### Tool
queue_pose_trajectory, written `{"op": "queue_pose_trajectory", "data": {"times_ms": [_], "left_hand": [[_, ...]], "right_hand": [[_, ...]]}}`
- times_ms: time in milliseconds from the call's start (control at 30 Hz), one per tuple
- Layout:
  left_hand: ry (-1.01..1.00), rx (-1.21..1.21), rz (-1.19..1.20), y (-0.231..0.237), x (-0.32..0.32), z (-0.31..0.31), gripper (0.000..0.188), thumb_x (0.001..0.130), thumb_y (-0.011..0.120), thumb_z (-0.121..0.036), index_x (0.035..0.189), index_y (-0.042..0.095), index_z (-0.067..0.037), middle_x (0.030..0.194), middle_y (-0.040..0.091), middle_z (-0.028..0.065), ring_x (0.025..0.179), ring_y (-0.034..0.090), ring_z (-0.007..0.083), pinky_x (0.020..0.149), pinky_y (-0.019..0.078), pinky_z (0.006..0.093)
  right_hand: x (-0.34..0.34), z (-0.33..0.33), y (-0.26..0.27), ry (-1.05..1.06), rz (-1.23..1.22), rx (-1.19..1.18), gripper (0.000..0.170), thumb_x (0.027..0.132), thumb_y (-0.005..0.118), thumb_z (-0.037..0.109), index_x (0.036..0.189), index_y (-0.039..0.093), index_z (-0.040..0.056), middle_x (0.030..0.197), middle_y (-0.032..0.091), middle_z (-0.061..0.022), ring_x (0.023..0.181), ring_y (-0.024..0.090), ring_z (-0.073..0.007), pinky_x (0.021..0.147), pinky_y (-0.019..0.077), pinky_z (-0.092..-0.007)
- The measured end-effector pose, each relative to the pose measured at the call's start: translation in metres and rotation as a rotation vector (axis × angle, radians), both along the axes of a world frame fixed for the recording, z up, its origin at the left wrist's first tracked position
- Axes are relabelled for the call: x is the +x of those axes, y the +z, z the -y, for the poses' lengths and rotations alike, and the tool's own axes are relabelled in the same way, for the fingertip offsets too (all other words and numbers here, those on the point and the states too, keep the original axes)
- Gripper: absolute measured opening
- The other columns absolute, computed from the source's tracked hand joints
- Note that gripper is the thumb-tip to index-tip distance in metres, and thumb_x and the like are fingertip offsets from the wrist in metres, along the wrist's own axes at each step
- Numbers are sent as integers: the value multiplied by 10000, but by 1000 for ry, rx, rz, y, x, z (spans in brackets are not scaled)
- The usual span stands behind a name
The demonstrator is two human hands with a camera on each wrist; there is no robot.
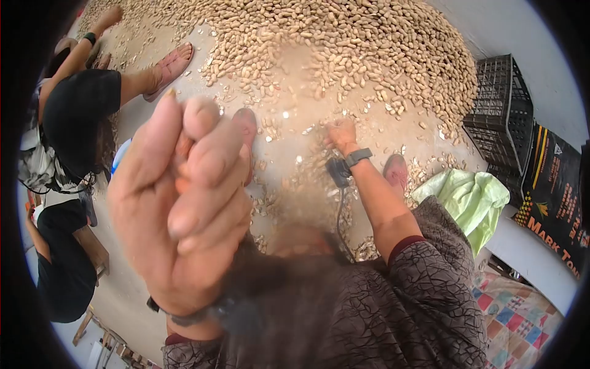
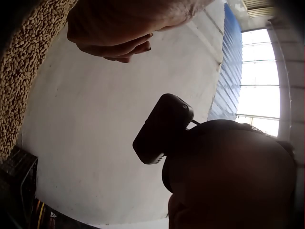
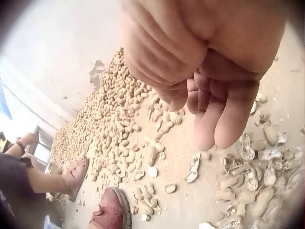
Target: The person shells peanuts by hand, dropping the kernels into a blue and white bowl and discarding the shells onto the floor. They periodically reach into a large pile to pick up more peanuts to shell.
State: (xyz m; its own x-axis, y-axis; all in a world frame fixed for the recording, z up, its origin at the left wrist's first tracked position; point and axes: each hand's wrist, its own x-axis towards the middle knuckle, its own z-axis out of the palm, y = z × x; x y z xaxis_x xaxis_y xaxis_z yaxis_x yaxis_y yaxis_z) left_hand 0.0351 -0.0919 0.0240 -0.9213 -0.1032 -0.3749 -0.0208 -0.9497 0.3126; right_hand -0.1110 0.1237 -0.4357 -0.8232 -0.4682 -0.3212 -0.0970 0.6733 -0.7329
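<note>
My left hand (image 1: 190, 203) is raised close in front of the head camera, palm side showing, fingers curled. Reddish peanut kernels (image 1: 182, 185) show between its fingers and palm. In the left wrist view the same hand (image 2: 128, 24) is dark against the wall. Low over the floor, my right hand (image 1: 341, 134) reaches toward the near edge of a large heap of unshelled peanuts (image 1: 369, 43). Seen from the right wrist, that hand (image 3: 205, 62) points its fingers down, thumb apart, with nothing visible between them. Broken peanut shells (image 3: 252, 171) lie beneath and beside it.
A black crate (image 1: 501, 104) stands by the wall at right, beside a black printed sack (image 1: 553, 190) and a pale green bag (image 1: 470, 200). Other people sit at left, one with a sandalled foot (image 1: 172, 71) by the heap. My own shoes (image 1: 396, 172) flank the shells.
</note>
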Motion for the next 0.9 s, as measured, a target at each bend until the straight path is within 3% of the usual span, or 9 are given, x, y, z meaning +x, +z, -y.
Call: {"op": "queue_pose_trajectory", "data": {"times_ms": [100,200,400,533,600,633,700,833,900], "left_hand": [[38,-45,88,3,-2,-2,320,1004,182,-248,840,349,-29,688,437,92,367,391,63,263,324,161],[79,-90,132,1,-5,-4,336,1004,172,-259,839,352,-29,640,434,93,307,341,54,236,290,154],[85,-130,140,0,-4,-7,328,1002,167,-246,824,342,-33,625,440,101,302,324,48,233,296,161],[129,-121,167,2,-7,-13,311,1001,178,-239,811,329,-44,622,440,99,298,314,47,234,297,161],[129,-123,176,4,-7,-14,305,1001,181,-237,808,325,-49,620,439,97,299,314,48,233,295,160],[132,-126,177,4,-7,-15,300,1001,184,-236,805,321,-55,617,438,96,299,314,48,233,293,160],[131,-136,177,3,-6,-13,298,1001,185,-236,806,321,-57,616,439,94,301,317,49,234,294,159],[122,-145,207,3,-2,-14,292,1002,185,-236,809,320,-65,610,442,90,307,328,52,237,295,159],[122,-151,223,5,-5,-16,293,1003,180,-238,810,321,-68,607,443,88,308,327,53,239,294,158]], "right_hand": [[2,33,72,-133,48,282,358,785,608,286,782,613,-72,719,638,-196,605,643,-301,619,526,-366],[6,39,63,19,-297,397,413,756,609,343,773,631,-69,751,643,-222,715,642,-347,729,498,-391],[-5,47,53,-292,146,327,341,718,648,322,814,655,-5,854,646,-215,818,629,-332,749,484,-416],[-5,36,-6,-283,-38,223,302,709,643,291,815,656,9,838,653,-190,765,635,-313,724,494,-397],[-8,32,-47,222,-376,295,195,724,598,164,813,645,-4,743,653,-163,676,646,-264,614,509,-358],[-7,37,-16,219,-379,299,195,724,598,164,813,645,-4,743,653,-163,676,646,-264,614,509,-358],[-2,46,46,-451,552,-264,126,747,539,54,817,625,-7,698,632,-137,627,640,-222,509,508,-323],[-13,20,30,-411,655,-519,155,757,502,-12,886,586,-24,674,610,-128,586,625,-206,449,502,-290],[-27,17,34,-742,613,-725,169,778,514,13,936,557,-30,677,603,-139,540,613,-208,455,517,-285]]}}
